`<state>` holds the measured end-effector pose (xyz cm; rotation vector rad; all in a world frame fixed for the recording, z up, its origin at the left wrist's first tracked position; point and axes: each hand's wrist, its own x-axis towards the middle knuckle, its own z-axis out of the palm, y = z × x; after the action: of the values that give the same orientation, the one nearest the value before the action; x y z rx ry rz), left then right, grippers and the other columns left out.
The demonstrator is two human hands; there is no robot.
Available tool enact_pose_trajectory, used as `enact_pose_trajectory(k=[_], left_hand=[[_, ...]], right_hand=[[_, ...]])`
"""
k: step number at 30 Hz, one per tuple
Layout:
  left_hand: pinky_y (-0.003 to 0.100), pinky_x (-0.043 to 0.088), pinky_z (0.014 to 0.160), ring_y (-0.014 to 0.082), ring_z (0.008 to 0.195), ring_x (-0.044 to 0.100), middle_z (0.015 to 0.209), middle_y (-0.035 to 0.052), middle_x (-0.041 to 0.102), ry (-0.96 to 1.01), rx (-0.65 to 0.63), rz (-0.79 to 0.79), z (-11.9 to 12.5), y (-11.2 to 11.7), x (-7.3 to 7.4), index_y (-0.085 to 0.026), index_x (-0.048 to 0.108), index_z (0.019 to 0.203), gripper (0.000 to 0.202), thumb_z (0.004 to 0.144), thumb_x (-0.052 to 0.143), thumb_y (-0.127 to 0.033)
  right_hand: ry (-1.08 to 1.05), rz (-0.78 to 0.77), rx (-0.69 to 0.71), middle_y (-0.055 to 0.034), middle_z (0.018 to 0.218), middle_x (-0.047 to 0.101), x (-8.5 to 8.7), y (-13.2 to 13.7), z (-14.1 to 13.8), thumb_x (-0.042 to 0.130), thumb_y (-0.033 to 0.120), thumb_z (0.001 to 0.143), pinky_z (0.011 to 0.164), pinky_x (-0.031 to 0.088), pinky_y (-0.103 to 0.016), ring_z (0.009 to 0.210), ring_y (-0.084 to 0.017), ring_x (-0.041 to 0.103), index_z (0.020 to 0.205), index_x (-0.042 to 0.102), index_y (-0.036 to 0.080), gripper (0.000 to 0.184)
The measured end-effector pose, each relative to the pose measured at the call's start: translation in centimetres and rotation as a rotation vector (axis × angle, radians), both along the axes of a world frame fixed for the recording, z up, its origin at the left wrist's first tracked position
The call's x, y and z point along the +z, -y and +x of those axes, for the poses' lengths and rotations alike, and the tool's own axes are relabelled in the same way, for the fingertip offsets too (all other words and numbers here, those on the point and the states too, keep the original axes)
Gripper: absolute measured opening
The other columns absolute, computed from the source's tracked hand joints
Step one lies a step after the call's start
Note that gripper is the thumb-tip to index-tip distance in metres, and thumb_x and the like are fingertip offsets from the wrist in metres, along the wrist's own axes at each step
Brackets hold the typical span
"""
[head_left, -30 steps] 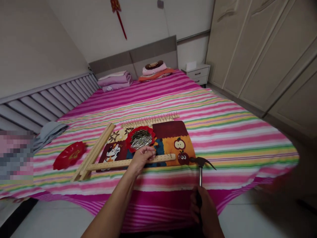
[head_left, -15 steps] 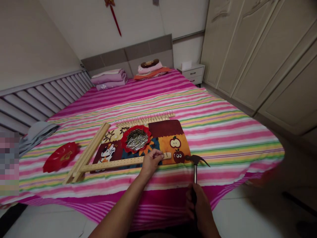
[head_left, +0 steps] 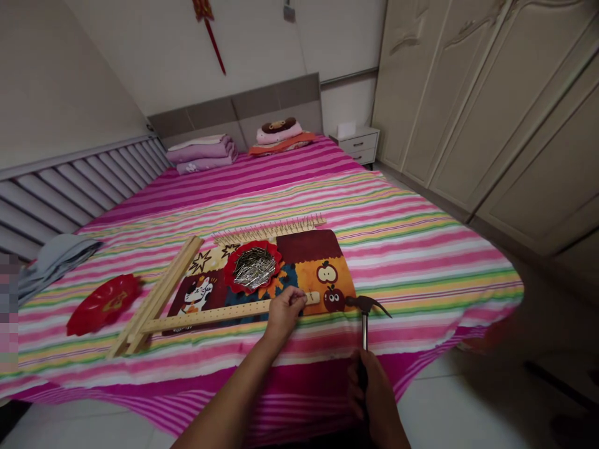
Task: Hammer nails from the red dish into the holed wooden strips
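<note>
My left hand (head_left: 283,313) rests over the right part of a wooden strip (head_left: 210,315) that has rows of small holes. Its thumb and forefinger are pinched together; whatever is between them is too small to make out. A thin nail (head_left: 311,295) shows on the strip's end just beyond the fingertips. My right hand (head_left: 374,381) is wrapped around the dark grip of a claw hammer (head_left: 364,327), whose head is right of the strip's end. Behind my left hand, a red scalloped dish (head_left: 229,282) holds a heap of nails (head_left: 255,267).
The strip lies across a patterned mat (head_left: 309,243) and more wooden strips (head_left: 163,293) at left. A strip full of upright nails (head_left: 271,231) lies behind the dish. A red plate (head_left: 103,302) and grey cloth (head_left: 70,252) lie further left on the striped bed (head_left: 421,249).
The view has shifted slightly, moving the whole scene a little left and down in the picture. Both hands keep nearly the same places, the hammer still in my right hand.
</note>
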<state>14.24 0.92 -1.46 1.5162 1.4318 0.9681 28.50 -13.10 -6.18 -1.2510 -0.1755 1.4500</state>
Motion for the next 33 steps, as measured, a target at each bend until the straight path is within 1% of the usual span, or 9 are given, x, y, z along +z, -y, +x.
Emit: enact_pose_trajectory(k=[5, 13, 19, 24, 30, 33], left_hand=[[0.021, 0.036, 0.054, 0.0093, 0.053, 0.046, 0.054, -0.0052, 0.05, -0.003, 0.008, 0.013, 0.04, -0.14, -0.61, -0.018, 0.058, 0.066, 0.015, 0.068, 0.058, -0.033], [0.02, 0.033, 0.052, 0.0083, 0.05, 0.042, 0.052, -0.0059, 0.047, -0.05, -0.002, 0.045, -0.09, 0.13, -0.08, -0.018, 0.058, 0.066, 0.015, 0.068, 0.057, -0.033], [0.02, 0.036, 0.052, 0.0088, 0.051, 0.046, 0.053, -0.0053, 0.051, -0.004, -0.009, 0.014, -0.44, 0.17, -0.34, -0.018, 0.059, 0.069, 0.016, 0.068, 0.059, -0.035], [0.02, 0.04, 0.052, 0.0091, 0.051, 0.051, 0.056, -0.0043, 0.056, 0.082, -0.003, -0.011, -0.28, 0.01, -0.2, -0.018, 0.058, 0.069, 0.019, 0.065, 0.062, -0.036], [0.02, 0.041, 0.05, 0.009, 0.049, 0.053, 0.055, -0.0045, 0.056, 0.184, 0.05, -0.039, 0.07, -0.09, -0.1, -0.018, 0.057, 0.065, 0.021, 0.062, 0.065, -0.036], [0.019, 0.04, 0.051, 0.009, 0.05, 0.053, 0.055, -0.0044, 0.056, 0.178, 0.046, -0.027, 0.0, 0.02, -0.18, -0.018, 0.057, 0.065, 0.02, 0.062, 0.065, -0.037]], right_hand=[[-0.017, -0.002, -0.009, 0.0094, 0.051, 0.041, 0.13, -0.09, -0.12, 0.056, 0.062, 0.072, 0.026, 0.02, -0.016, 0.036, -0.005, 0.026, 0.074, 0.047, 0.023, 0.04], [-0.017, 0.0, -0.021, 0.0093, 0.052, 0.041, 0.61, -0.01, -0.22, 0.057, 0.06, 0.072, 0.026, 0.022, -0.015, 0.035, -0.005, 0.027, 0.074, 0.046, 0.022, 0.04], [-0.011, 0.017, -0.019, 0.0089, 0.054, 0.041, 0.75, 0.01, -0.21, 0.055, 0.062, 0.074, 0.027, 0.021, -0.014, 0.036, -0.005, 0.029, 0.076, 0.048, 0.022, 0.04], [-0.011, -0.005, -0.015, 0.0087, 0.053, 0.041, 0.77, 0.06, -0.2, 0.054, 0.061, 0.075, 0.027, 0.021, -0.015, 0.036, -0.005, 0.029, 0.076, 0.049, 0.022, 0.039], [-0.01, 0.003, -0.02, 0.0085, 0.055, 0.043, 0.55, 0.05, -0.22, 0.054, 0.057, 0.076, 0.028, 0.022, -0.015, 0.036, -0.005, 0.03, 0.076, 0.049, 0.022, 0.035], [-0.007, 0.01, -0.015, 0.0082, 0.055, 0.043, 0.38, -0.01, -0.17, 0.054, 0.056, 0.077, 0.028, 0.022, -0.015, 0.036, -0.005, 0.03, 0.077, 0.049, 0.022, 0.034]])
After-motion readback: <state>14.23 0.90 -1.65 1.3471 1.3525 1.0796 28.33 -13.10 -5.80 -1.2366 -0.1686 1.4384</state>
